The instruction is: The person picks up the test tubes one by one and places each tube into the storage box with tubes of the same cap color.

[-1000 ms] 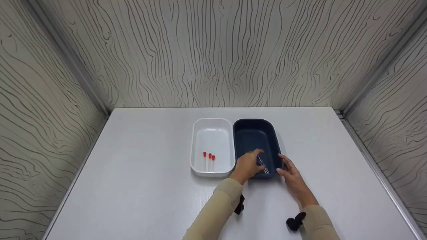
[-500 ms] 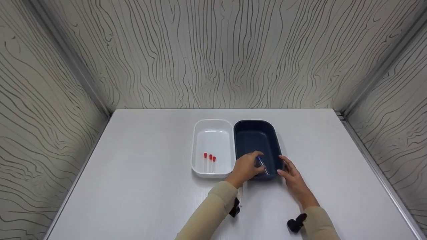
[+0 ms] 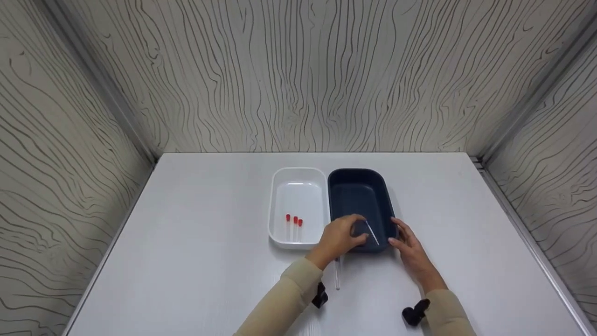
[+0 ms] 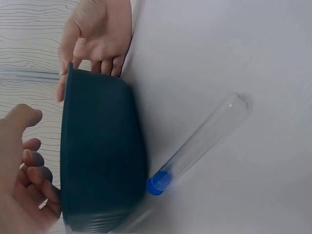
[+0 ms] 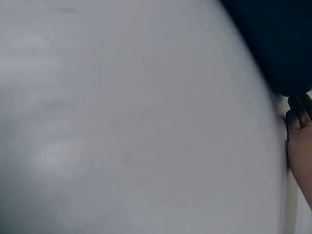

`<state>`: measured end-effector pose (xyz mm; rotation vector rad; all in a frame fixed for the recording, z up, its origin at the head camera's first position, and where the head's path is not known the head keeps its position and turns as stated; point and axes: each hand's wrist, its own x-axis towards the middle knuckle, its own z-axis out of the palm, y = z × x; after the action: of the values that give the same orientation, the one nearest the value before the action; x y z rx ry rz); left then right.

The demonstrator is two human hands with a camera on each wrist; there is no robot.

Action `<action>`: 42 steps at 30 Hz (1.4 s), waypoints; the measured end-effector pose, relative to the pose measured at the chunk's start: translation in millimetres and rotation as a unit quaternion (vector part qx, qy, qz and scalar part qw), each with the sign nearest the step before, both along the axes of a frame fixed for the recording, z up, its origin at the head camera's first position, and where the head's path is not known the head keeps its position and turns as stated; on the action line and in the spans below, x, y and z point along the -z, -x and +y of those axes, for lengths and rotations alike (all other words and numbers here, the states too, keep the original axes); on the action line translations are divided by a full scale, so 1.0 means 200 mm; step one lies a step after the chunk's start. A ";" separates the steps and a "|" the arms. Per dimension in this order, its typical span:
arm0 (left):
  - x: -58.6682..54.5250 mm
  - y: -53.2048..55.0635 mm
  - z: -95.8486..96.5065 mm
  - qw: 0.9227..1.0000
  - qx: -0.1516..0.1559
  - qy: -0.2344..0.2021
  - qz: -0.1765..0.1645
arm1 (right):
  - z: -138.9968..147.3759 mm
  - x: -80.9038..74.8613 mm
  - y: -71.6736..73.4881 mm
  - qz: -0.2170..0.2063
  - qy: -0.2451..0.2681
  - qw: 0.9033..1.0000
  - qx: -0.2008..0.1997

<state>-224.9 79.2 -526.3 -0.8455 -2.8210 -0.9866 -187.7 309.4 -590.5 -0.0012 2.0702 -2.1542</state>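
Note:
The dark blue tray (image 3: pixel 387 200) stands on the table. My left hand (image 3: pixel 339 235) is over its near left part, thumb and index finger apart and curved. In the left wrist view, my left fingers (image 4: pixel 36 173) hang loosely curled by the tray's rim with nothing between them and the thumb. A thin clear tube (image 3: pixel 372 232), bluish at its upper end, lies slanted in the tray beside the fingertips. My right hand (image 3: pixel 410 245) holds the tray's right side, fingertips at the rim and other fingers against the outer wall. On the table lies a blue-capped test tube (image 4: pixel 202 139).
Left of the dark tray, against it, stands a white tray (image 3: pixel 275 200) with three red-capped tubes (image 3: pixel 295 226) in it. Wood-patterned walls (image 3: pixel 298 93) rise behind and at both sides of the white table (image 3: pixel 200 224).
My left hand and forearm have shifted slightly left, uncovering the tube on the table. The tube inside the dark tray now shows more of its length. The right hand stays at the tray's side.

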 end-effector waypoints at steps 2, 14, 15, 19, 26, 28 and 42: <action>-0.01 -0.01 -0.01 1.000 0.004 -0.009 -0.002 | 0.00 0.00 0.00 -0.003 0.000 1.000 0.003; -0.02 -0.10 -0.12 0.999 0.040 -0.035 0.001 | 0.00 0.00 0.01 -0.016 -0.008 1.000 -0.001; -0.01 -0.12 -0.13 0.998 0.045 -0.036 0.008 | 0.00 0.00 0.01 -0.018 -0.010 1.000 -0.002; 0.03 -0.18 -0.17 0.997 0.063 -0.030 0.036 | 0.00 -0.01 0.01 -0.019 -0.010 1.000 -0.007; 0.11 -0.27 -0.23 0.997 0.072 -0.003 0.017 | 0.01 -0.02 0.01 -0.018 0.006 1.000 -0.008; 0.13 -0.28 -0.25 0.998 0.068 0.005 -0.006 | 0.01 -0.02 0.01 -0.017 0.011 1.000 -0.010; 0.22 -0.29 -0.36 0.992 0.048 0.065 -0.098 | 0.00 -0.01 0.00 0.007 0.011 1.000 -0.005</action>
<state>-166.6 6.9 -569.8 -0.9543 -3.0656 -0.9548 -188.1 308.7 -589.2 -0.0298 2.0497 -2.1784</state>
